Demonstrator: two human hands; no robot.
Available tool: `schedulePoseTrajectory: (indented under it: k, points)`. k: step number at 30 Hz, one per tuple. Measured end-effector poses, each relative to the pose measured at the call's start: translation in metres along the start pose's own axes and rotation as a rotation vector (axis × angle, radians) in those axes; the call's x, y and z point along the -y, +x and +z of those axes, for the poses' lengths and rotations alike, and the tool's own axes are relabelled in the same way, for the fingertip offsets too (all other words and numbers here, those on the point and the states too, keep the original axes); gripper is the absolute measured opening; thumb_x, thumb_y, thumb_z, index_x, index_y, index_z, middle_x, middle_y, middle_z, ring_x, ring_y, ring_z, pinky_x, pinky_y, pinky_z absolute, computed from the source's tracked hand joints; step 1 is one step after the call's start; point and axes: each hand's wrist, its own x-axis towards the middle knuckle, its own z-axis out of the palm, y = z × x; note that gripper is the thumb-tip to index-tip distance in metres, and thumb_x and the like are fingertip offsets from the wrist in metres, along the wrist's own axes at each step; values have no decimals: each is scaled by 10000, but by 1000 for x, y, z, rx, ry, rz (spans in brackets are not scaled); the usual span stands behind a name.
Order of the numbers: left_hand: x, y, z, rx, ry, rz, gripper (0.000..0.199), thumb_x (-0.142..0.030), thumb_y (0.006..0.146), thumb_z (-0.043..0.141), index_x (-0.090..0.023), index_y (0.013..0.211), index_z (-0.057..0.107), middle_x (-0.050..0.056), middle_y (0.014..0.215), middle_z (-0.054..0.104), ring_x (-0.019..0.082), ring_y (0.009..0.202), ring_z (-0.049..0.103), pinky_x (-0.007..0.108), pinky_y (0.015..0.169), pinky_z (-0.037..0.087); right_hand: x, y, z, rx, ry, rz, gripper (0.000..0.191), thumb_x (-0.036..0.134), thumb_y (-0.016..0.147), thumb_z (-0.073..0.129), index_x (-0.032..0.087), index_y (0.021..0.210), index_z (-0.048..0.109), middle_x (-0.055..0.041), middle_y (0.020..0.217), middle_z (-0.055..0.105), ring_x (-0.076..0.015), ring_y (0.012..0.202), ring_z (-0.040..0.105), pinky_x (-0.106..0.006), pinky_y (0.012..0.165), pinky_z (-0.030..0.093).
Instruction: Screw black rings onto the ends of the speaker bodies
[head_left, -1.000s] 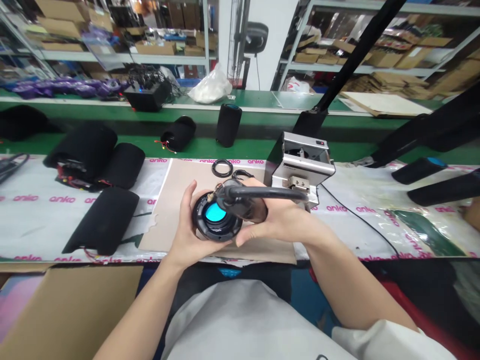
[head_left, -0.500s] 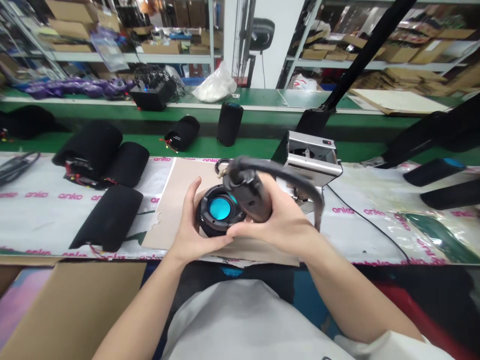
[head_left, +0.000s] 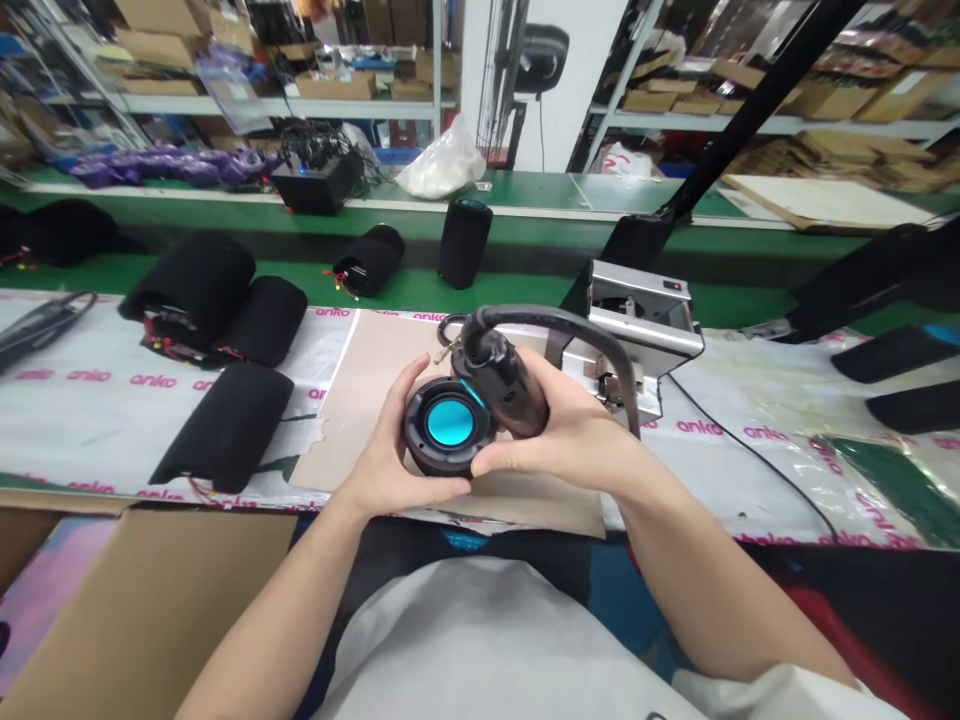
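A round black speaker (head_left: 450,426) with a shiny blue centre stands upright over the brown cardboard sheet, its face turned up. My left hand (head_left: 397,450) is wrapped round its left side, thumb along the near edge. In my right hand (head_left: 559,425) is a black electric screwdriver (head_left: 510,385) with a thick cable looping off its top. The right thumb rests on the speaker's near right rim. The screwdriver's tip is hidden. Just right of my right hand sits a silver metal machine (head_left: 637,310).
Several black fabric speaker bodies (head_left: 225,425) lie to the left, some with red wires showing. Another stands upright (head_left: 465,243) on the green bench behind. A black arm (head_left: 750,120) slants up at the right. A thin black cable (head_left: 742,450) crosses the white sheet.
The whole view has shifted slightly, so the bench and hands sit a little differently in frame. Both hands keep their hold, and the looping cable hangs steadier and sharper.
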Motion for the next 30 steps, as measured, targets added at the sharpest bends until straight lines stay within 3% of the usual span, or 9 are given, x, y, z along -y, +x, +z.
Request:
schedulePoseTrajectory:
  k: [7,12,19,22,27,30]
  points:
    - [-2,3,0,6,12,22,1198,-551,718,996,-322,1697,345,146,1506,662,378,1354,701,511,1130,607,0,-10,6,-110,-162,114,886,441,603,1063,372,1384,651,-9,1360,730,-316,1163,732,-412,857,639]
    - [-1,1,-2,19,36,30,1203,-531,707,1009,-341,1700,357,152,1656,545,395,1458,631,533,1198,560,6,-10,6,-88,-140,110,836,544,655,1030,362,1366,630,11,1265,750,-283,1140,729,-405,905,623]
    - [-5,3,-3,47,16,-15,1238,-495,695,1024,-332,1712,337,151,1533,650,390,1399,678,530,1163,591,0,-15,7,-130,-144,55,877,419,657,1042,369,1427,623,-23,1358,737,-312,1174,735,-402,848,637]
    - [-3,3,-4,52,16,-1,1212,-503,724,1005,-338,1713,325,147,1539,643,383,1409,670,534,1177,579,1,-13,4,-118,-193,69,856,465,641,1047,367,1389,642,-20,1322,745,-309,1141,744,-375,781,628]
    - [6,3,-6,35,22,50,1217,-576,732,982,-359,1718,302,155,1625,559,395,1460,622,551,1208,541,10,-2,3,-15,-143,54,700,485,722,999,325,1311,657,3,1179,765,-293,1192,726,-421,991,620]
    - [9,1,-4,-90,37,76,1229,-755,659,943,-336,1670,383,150,1539,615,403,1418,641,559,1192,542,15,5,4,25,-119,38,566,437,756,978,305,1217,678,29,1081,758,-263,1131,740,-403,1016,615]
